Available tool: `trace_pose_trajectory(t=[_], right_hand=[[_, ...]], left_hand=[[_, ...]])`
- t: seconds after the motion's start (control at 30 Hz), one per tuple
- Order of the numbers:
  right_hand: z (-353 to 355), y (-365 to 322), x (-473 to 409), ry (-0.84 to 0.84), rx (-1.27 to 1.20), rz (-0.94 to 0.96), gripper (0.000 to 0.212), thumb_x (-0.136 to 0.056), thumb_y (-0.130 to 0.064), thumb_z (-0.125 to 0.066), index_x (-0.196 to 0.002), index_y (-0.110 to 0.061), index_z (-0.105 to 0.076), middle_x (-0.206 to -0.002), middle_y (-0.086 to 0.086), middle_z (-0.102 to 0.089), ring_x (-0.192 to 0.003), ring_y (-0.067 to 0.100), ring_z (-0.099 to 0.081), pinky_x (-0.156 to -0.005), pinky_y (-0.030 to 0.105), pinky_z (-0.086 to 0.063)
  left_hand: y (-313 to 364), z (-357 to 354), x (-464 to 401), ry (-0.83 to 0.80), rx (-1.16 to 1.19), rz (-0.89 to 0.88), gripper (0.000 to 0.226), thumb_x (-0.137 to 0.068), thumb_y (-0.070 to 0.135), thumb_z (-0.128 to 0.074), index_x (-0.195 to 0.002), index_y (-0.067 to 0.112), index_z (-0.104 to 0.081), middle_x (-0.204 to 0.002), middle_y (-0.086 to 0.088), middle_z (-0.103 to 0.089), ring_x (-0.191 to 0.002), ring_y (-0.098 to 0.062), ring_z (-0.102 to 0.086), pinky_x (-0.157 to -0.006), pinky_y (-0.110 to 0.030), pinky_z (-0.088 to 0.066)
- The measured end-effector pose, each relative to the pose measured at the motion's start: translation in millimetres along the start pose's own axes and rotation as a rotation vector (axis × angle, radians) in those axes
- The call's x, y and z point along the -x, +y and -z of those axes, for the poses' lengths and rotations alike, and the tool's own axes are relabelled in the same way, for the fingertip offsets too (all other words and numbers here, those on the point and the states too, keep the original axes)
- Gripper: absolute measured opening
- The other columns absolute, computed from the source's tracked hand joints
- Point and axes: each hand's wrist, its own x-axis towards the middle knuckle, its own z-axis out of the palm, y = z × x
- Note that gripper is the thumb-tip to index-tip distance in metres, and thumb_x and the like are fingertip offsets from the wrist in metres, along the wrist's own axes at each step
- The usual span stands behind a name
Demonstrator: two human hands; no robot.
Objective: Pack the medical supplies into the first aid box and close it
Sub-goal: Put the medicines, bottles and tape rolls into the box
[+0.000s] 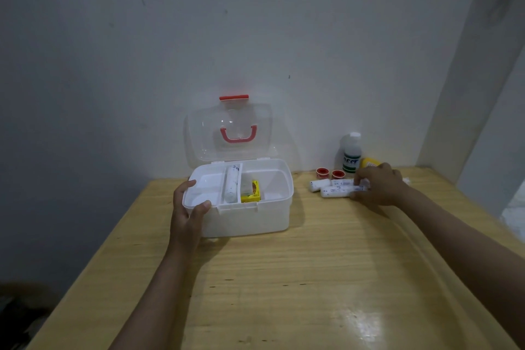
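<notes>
A white first aid box (pixel 250 219) stands on the wooden table, its clear lid (pixel 227 133) with a red handle tilted up against the wall. Inside lie a wrapped bandage roll (pixel 231 183) in the middle slot and a yellow packet (pixel 251 193). My left hand (pixel 189 213) grips the box's front left corner. To the right lie several white bandage rolls (pixel 332 187); my right hand (pixel 377 185) closes its fingers on one of them. Behind them stand two red tape rolls (pixel 329 173), a white bottle (pixel 352 155) and a yellow item (pixel 369 163), partly hidden.
The table (pixel 312 278) is set into a corner, with the wall right behind the box and a side wall at the right. Its left edge runs diagonally, with dark floor beyond. A glossy patch shows at the near right.
</notes>
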Motion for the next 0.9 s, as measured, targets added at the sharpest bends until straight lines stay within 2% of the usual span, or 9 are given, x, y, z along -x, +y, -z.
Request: trace_pose_trajectory(t=[0.1, 0.2, 0.3, 0.4, 0.5, 0.6, 0.67, 0.77, 0.9], right_hand=[[-2.1, 2.8, 5.5, 0.026, -0.098, 0.043, 0.029, -0.07, -0.047, -0.074, -0.087, -0.029, -0.058, -0.103, -0.005, -0.058, -0.105, 0.022, -0.051, -0.085, 0.038, -0.044], [-3.7, 3.7, 14.7, 0.022, -0.175, 0.065, 0.027, -0.068, -0.041, -0.077, -0.084, -0.03, -0.058, -0.102, -0.004, -0.059, -0.095, 0.016, -0.055, -0.076, 0.032, -0.051], [-7.6, 5.5, 25.4, 0.074, -0.176, 0.098, 0.024, -0.072, -0.036, -0.075, -0.091, -0.032, -0.06, -0.106, -0.004, -0.06, -0.094, 0.013, -0.054, -0.076, 0.03, -0.05], [-13.7, 6.4, 38.4, 0.144, -0.244, 0.102, 0.026, -0.074, -0.029, -0.075, -0.098, -0.028, -0.063, -0.109, -0.004, -0.061, -0.094, 0.011, -0.054, -0.073, 0.024, -0.044], [-22.0, 8.3, 49.6, 0.235, -0.338, 0.071, 0.026, -0.073, -0.027, -0.076, -0.097, -0.025, -0.064, -0.108, -0.002, -0.063, -0.097, 0.013, -0.055, -0.073, 0.026, -0.044], [-28.5, 10.7, 56.2, 0.253, -0.432, 0.013, 0.027, -0.072, -0.028, -0.078, -0.097, -0.024, -0.067, -0.113, 0.001, -0.059, -0.1, 0.017, -0.055, -0.079, 0.031, -0.047], [-30.7, 11.3, 58.4, 0.284, -0.503, -0.02, 0.029, -0.071, -0.026, -0.079, -0.098, -0.023, -0.07, -0.114, 0.003, -0.06, -0.098, 0.017, -0.055, -0.079, 0.03, -0.045], [-31.7, 9.5, 61.9, 0.334, -0.546, -0.047, 0.028, -0.07, -0.022, -0.08, -0.096, -0.019, -0.072, -0.11, 0.005, -0.067, -0.093, 0.017, -0.056, -0.075, 0.028, -0.043], [-26.4, 6.2, 69.8, 0.391, -0.545, -0.04, 0.027, -0.068, -0.02, -0.081, -0.093, -0.019, -0.072, -0.108, 0.004, -0.064, -0.093, 0.017, -0.056, -0.075, 0.03, -0.045]], left_hand=[[-0.9, -0.4, 0.0, 0.001, 0.0, 0.001, 0.08, -0.053, 0.056, -0.052, -0.127, 0.028, -0.037, -0.126, 0.004, -0.04, -0.097, -0.004, -0.048, -0.064, -0.016, -0.044], [-3.6, 0.4, -0.4, 0.004, 0.008, 0.003, 0.077, -0.054, 0.055, -0.053, -0.125, 0.03, -0.037, -0.125, 0.003, -0.04, -0.1, -0.013, -0.049, -0.067, -0.022, -0.045], [-3.9, 0.2, -0.9, -0.002, 0.013, 0.001, 0.075, -0.055, 0.054, -0.054, -0.124, 0.03, -0.038, -0.126, 0.002, -0.041, -0.103, -0.017, -0.048, -0.067, -0.023, -0.045], [-2.9, 0.7, -0.3, -0.001, 0.017, -0.007, 0.082, -0.054, 0.054, -0.053, -0.128, 0.025, -0.037, -0.126, 0.003, -0.041, -0.098, -0.007, -0.05, -0.064, -0.015, -0.046], [-3.0, 1.2, 0.4, 0.0, 0.027, -0.007, 0.084, -0.054, 0.054, -0.053, -0.13, 0.023, -0.037, -0.126, 0.002, -0.041, -0.103, -0.016, -0.048, -0.067, -0.021, -0.046], [-2.9, 0.4, 0.8, 0.002, 0.025, -0.005, 0.083, -0.054, 0.054, -0.053, -0.13, 0.022, -0.038, -0.127, 0.001, -0.043, -0.106, -0.019, -0.047, -0.069, -0.024, -0.045], [-2.7, 0.6, 0.7, 0.003, 0.025, -0.003, 0.081, -0.054, 0.053, -0.053, -0.128, 0.023, -0.04, -0.127, 0.001, -0.044, -0.109, -0.021, -0.047, -0.071, -0.024, -0.045], [-4.1, 2.2, 0.5, 0.001, 0.008, 0.001, 0.081, -0.055, 0.054, -0.053, -0.129, 0.023, -0.04, -0.13, 0.0, -0.044, -0.111, -0.023, -0.047, -0.069, -0.022, -0.043], [-2.9, 2.5, 1.3, 0.004, 0.002, -0.007, 0.08, -0.056, 0.054, -0.052, -0.129, 0.024, -0.04, -0.132, -0.001, -0.044, -0.112, -0.025, -0.048, -0.067, -0.018, -0.044]])
